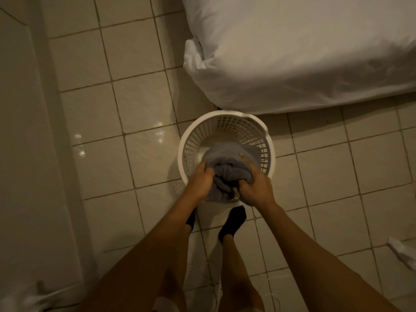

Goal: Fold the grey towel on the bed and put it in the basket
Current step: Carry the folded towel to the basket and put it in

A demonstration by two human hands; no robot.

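Towel [227,164] | folded bundle hanging inside basket [269,140] mouth | left hand [201,183], right hand [255,188] both gripping its near end | floor lying straight below.

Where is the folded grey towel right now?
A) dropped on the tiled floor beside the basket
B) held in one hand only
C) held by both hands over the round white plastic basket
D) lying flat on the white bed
C: the left hand and right hand both grip the folded grey towel above the opening of the round white plastic lattice basket, which stands on the floor beside the bed.
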